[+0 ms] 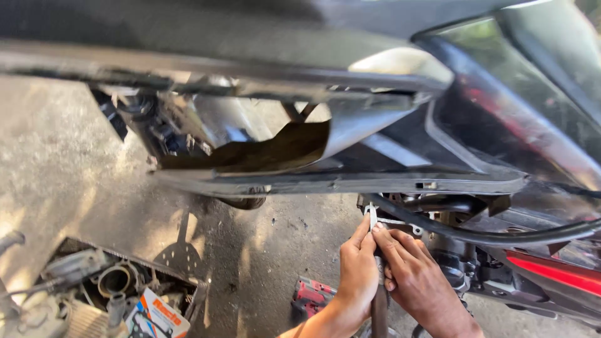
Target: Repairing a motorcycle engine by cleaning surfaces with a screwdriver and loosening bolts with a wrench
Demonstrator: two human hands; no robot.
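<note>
Both my hands under scooter (400, 125) frame: left hand (358, 269) and right hand (410, 275) closed round tool (379, 307), tip (373, 216) at bracket (400, 223). I'd keep tool square, press steady.

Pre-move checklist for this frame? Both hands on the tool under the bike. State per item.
1. Left hand on the tool: ok, fingers pinch it near the tip.
2. Right hand on the tool: ok, wrapped beside the left.
3. Tool tip seated on the metal bracket: cannot tell, contact too small to see.
4. Black hose clear of hands: ok, it runs above them.
5. Red box on the floor: ok, apart from both hands.
</note>
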